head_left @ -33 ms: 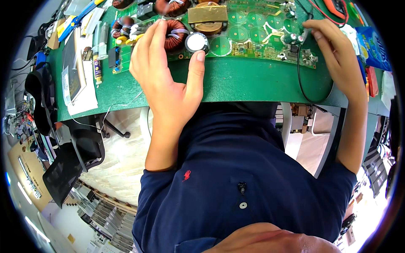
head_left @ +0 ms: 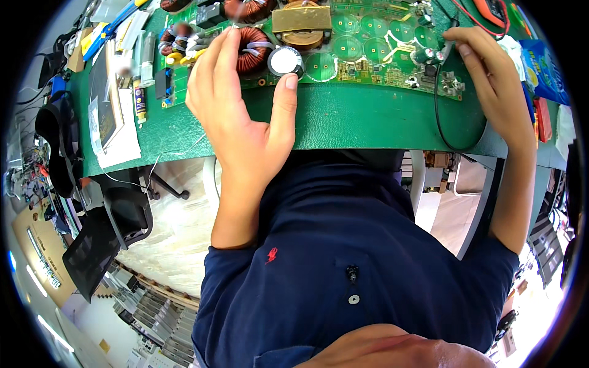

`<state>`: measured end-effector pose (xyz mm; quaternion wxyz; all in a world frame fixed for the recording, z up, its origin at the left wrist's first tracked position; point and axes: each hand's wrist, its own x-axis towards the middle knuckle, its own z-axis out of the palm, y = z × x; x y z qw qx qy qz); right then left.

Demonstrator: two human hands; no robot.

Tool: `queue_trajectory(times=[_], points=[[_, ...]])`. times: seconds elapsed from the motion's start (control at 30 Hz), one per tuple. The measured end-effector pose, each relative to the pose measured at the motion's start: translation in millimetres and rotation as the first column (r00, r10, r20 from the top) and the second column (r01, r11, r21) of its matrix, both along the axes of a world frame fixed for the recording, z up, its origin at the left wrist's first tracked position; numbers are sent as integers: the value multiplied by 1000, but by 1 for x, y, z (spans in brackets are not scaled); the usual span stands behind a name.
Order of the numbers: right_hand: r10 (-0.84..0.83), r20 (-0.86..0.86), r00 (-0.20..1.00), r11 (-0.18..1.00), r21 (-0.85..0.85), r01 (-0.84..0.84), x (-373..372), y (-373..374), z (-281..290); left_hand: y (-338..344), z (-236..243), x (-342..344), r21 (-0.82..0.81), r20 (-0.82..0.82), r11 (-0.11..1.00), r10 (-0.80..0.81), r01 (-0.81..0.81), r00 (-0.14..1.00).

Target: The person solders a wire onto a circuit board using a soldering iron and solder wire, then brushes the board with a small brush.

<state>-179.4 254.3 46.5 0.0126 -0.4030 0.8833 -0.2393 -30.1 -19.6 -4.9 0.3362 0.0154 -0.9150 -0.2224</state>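
Observation:
At the far side of the table lies a green circuit board bearing coils and round component outlines. My left hand rests over its near left part, fingers stretched up and thumb spread apart, holding nothing. Between thumb and fingers show a copper-wound toroid coil and a round capacitor with a pale top; the thumb tip is close beside the capacitor. At the board's right end, my right hand has bent fingers closed at the end of a black cable. The fingers partly hide what this end is.
The green table ends just before my body. To the left lie papers, a small syringe-like tube and blue-handled pliers. On the right are a blue packet and an orange-edged device with a red wire.
My left hand has shifted very slightly to the left. The right hand's fingers and the black cable have moved a little to the right.

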Motion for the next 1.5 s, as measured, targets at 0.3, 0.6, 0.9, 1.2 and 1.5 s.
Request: queue_trajectory(times=[0.3,0.6,0.9,1.2,1.5], points=[[-239,23,971,963,129,235,-9,2,-13,6,5,-5,85,22,996,-35,33,999],[-337,43,941,942,25,336,-11,19,-11,2,3,-9,176,36,982,-81,74,996],[-303,-108,947,941,125,315,-13,16,-13,-1,-2,-9,180,43,980,-97,88,994],[-147,-201,968,981,92,168,-21,18,-24,-3,-1,-9,180,35,979,-105,98,994],[-140,-268,953,976,126,178,-25,13,-30,-7,-1,-6,172,60,980,-110,99,992]])
